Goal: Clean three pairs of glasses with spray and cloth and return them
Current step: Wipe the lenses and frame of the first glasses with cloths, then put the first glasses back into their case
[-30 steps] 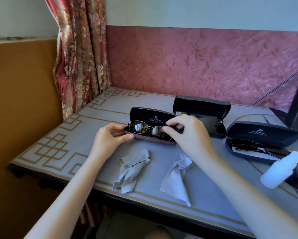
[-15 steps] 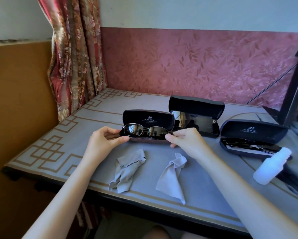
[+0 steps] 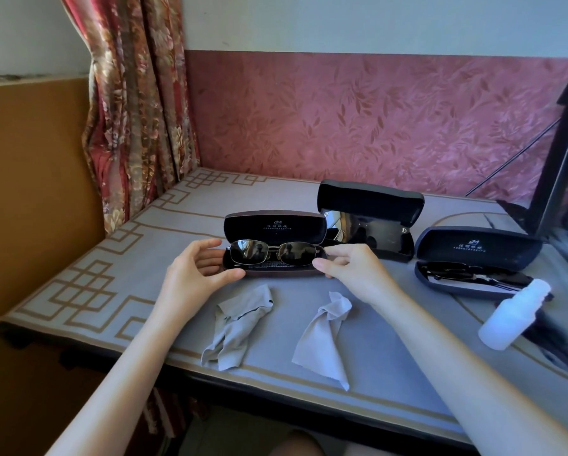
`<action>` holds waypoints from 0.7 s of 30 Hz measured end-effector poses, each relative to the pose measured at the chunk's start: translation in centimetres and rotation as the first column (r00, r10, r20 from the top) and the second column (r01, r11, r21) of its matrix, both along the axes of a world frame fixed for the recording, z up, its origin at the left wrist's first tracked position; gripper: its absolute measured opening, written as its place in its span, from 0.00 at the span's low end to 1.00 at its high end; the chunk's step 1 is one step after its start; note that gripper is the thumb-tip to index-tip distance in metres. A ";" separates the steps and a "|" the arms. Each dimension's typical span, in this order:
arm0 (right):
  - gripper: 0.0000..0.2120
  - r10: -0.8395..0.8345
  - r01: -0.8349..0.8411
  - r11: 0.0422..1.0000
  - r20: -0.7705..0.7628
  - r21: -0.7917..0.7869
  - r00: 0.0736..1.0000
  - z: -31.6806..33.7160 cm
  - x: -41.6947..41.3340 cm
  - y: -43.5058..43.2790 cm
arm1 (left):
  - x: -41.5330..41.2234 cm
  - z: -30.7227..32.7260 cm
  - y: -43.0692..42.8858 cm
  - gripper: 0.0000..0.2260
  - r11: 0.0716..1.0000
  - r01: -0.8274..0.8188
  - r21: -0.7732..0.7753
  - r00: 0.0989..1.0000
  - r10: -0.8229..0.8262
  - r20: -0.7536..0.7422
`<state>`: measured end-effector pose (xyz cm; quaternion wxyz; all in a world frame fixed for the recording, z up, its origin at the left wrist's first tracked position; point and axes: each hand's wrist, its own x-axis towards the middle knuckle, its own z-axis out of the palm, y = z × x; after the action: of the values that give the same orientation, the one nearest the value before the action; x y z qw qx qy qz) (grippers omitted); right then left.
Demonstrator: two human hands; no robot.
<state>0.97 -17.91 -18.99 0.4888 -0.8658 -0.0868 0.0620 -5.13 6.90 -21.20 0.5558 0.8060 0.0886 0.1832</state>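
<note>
Metal-framed sunglasses (image 3: 274, 255) stand upright, lenses toward me, just over the open brown case (image 3: 276, 224) at centre left. My left hand (image 3: 193, 278) grips their left end and my right hand (image 3: 355, 274) pinches their right end. An open black case (image 3: 371, 199) behind holds a large dark pair (image 3: 364, 232). A third open case (image 3: 476, 246) at the right holds a thin dark pair (image 3: 473, 274). A white spray bottle (image 3: 514, 314) lies in front of that case. Two grey cloths (image 3: 239, 320) (image 3: 328, 337) lie crumpled near the table's front edge.
The grey table (image 3: 111, 268) has a gold fret border and meets a pink patterned wall behind. A floral curtain (image 3: 134, 103) hangs at the back left corner. A black stand (image 3: 558, 166) rises at the far right, with dark fabric below it.
My right hand has slid off the lens to the frame's right end. The sunglasses have risen from lying in the case to standing upright between both hands.
</note>
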 end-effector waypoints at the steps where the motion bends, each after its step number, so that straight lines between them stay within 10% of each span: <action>1: 0.20 0.007 -0.007 1.000 -0.008 -0.003 1.000 0.0 -0.1 -0.1 | -0.1 0.0 0.0 0.30 1.000 0.013 0.000 1.000 -0.013 -0.008; 21: 0.22 -0.028 0.028 0.999 -0.002 -0.025 1.000 1.3 -1.4 -1.6 | -1.9 1.5 -0.9 0.20 0.997 -0.079 0.013 0.995 0.078 0.064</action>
<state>-0.39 -19.53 -17.68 0.4789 -0.8730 -0.0732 0.0571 -7.08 5.95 -19.75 0.5445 0.8000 0.1011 0.2311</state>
